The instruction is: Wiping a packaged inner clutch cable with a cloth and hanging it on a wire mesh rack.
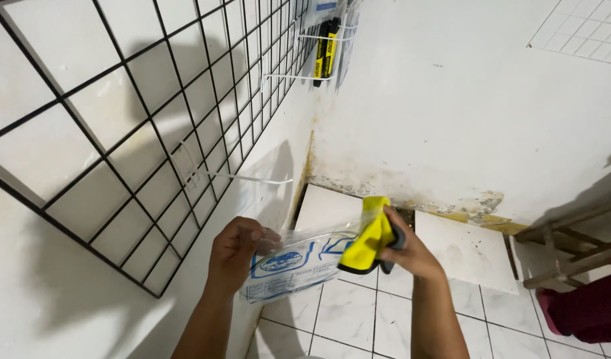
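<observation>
My left hand [235, 251] pinches the top left edge of a clear plastic package [293, 266] with a blue and white printed card. My right hand [404, 249] grips the package's right end, where a yellow and black item [366, 240] sits inside the plastic. The package is held level between both hands, just below a white wire hook [242, 177] that sticks out from a black wire grid panel [139, 113] on the left wall.
Higher on the grid, a white wire basket [299, 70] holds yellow and black packaged items [325, 53]. White wall tiles [461, 246] lean in the stained corner. A wooden frame [571, 249] and a dark red object [588, 312] stand at the right over tiled floor.
</observation>
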